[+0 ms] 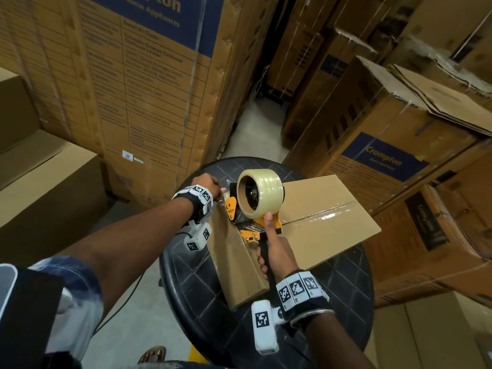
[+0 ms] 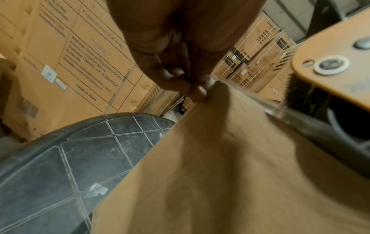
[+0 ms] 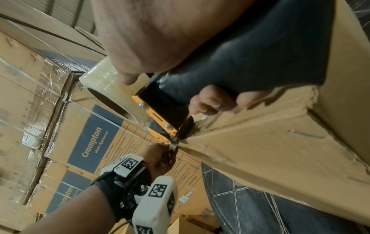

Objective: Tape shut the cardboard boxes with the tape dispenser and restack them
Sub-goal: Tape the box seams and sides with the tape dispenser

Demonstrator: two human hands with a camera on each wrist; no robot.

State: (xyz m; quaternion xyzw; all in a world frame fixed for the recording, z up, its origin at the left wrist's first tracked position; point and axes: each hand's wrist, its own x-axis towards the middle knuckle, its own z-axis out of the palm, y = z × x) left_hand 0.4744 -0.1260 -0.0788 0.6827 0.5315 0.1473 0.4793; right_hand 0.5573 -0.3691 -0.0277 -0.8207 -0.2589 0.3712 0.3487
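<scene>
A flat brown cardboard box [image 1: 324, 225] lies on a round black table [image 1: 202, 286]; clear tape runs along its top seam. My right hand [image 1: 274, 251] grips the black handle of the orange tape dispenser [image 1: 253, 211], thumb up against the clear tape roll [image 1: 262, 193]. The dispenser's front rests on the box's left top edge [image 3: 192, 134]. My left hand [image 1: 210, 186] pinches the tape end at the box's far left corner [image 2: 200, 93], just left of the dispenser. The same box [image 2: 230, 174] fills the left wrist view.
Tall printed appliance cartons [image 1: 127, 83] stand behind and to the left; more stacked cartons [image 1: 399, 145] crowd the right. Plain brown boxes [image 1: 45, 187] sit at far left. A narrow floor gap [image 1: 255, 129] runs between stacks. My sandalled foot [image 1: 153, 354] is below the table.
</scene>
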